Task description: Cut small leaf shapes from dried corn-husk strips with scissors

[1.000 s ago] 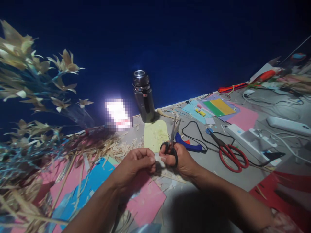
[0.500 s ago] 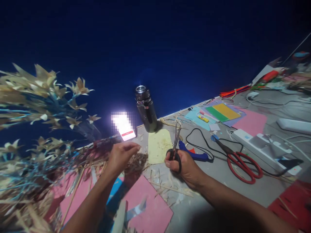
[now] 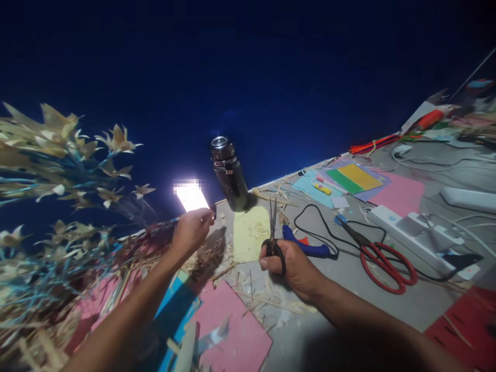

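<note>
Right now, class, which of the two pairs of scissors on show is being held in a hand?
The black-handled scissors, gripped in the right hand with blades pointing up. The red-handled scissors lie untouched on the table.

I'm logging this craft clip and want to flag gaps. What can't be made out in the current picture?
- Glowing phone screen, head view: pixelated and overexposed, content unreadable.
- Left hand at the phone's edge: glare and its own fingers hide whether it touches or pinches anything.
- Black-handled scissors in the right hand: blades look closed; the grip hides the handles.
- Red paper sheet: cut off by the frame edge.
</note>
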`<act>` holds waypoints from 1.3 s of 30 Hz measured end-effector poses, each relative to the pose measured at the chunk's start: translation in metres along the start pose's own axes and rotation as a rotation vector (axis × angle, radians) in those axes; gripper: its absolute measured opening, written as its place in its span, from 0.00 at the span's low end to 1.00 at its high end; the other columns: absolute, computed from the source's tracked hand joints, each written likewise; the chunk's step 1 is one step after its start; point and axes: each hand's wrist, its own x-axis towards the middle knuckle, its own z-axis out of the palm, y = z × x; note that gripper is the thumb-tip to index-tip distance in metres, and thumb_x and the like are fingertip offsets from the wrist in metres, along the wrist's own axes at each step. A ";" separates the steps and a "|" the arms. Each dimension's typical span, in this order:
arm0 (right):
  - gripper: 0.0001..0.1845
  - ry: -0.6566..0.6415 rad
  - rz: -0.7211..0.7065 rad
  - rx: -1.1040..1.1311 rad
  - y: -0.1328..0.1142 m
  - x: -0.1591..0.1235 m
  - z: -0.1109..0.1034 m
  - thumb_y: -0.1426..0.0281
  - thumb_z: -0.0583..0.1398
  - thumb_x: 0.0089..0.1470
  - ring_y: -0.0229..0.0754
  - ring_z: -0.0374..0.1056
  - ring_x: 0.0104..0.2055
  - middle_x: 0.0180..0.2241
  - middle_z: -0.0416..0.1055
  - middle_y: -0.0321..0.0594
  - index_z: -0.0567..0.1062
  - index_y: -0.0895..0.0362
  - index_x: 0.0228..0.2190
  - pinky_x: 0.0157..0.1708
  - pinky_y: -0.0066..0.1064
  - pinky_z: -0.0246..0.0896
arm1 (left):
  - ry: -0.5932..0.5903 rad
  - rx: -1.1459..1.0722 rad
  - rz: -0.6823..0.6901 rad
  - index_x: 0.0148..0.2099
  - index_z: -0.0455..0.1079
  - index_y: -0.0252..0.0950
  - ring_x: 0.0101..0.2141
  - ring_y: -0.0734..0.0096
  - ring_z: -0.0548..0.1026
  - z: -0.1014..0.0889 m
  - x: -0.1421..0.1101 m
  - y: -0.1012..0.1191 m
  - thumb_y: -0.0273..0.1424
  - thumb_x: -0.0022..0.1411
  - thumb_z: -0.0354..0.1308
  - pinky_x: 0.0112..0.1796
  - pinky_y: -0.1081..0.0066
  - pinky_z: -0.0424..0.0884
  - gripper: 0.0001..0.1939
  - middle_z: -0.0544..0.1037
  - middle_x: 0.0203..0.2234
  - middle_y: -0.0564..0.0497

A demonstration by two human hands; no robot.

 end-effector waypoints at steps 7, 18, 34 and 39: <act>0.17 -0.026 -0.083 -0.089 0.007 -0.005 -0.005 0.58 0.70 0.46 0.35 0.58 0.24 0.23 0.71 0.37 0.76 0.59 0.28 0.22 0.27 0.51 | 0.280 -0.359 0.112 0.30 0.76 0.40 0.22 0.71 0.69 -0.071 -0.125 0.021 0.29 0.59 0.58 0.22 0.71 0.63 0.07 0.76 0.21 0.54; 0.18 -0.029 -0.043 -0.290 0.015 -0.014 0.005 0.57 0.71 0.43 0.34 0.60 0.20 0.22 0.69 0.35 0.76 0.58 0.25 0.20 0.28 0.54 | 0.224 -0.384 -0.374 0.34 0.72 0.40 0.17 0.70 0.68 -0.008 -0.280 -0.048 0.39 0.66 0.53 0.20 0.72 0.64 0.12 0.72 0.16 0.57; 0.21 -0.051 -0.059 -0.345 0.022 -0.008 0.007 0.57 0.74 0.36 0.36 0.64 0.22 0.22 0.71 0.35 0.76 0.59 0.25 0.22 0.28 0.60 | -0.123 0.476 0.219 0.36 0.75 0.34 0.39 0.51 0.70 0.052 -0.187 -0.019 0.34 0.67 0.54 0.39 0.56 0.65 0.12 0.76 0.36 0.39; 0.19 -0.072 -0.057 -0.314 0.029 -0.005 0.006 0.59 0.73 0.38 0.35 0.63 0.22 0.21 0.69 0.33 0.76 0.58 0.26 0.22 0.28 0.59 | -0.121 0.413 0.187 0.35 0.72 0.34 0.40 0.52 0.69 0.060 -0.186 -0.021 0.29 0.66 0.54 0.40 0.56 0.64 0.08 0.75 0.37 0.39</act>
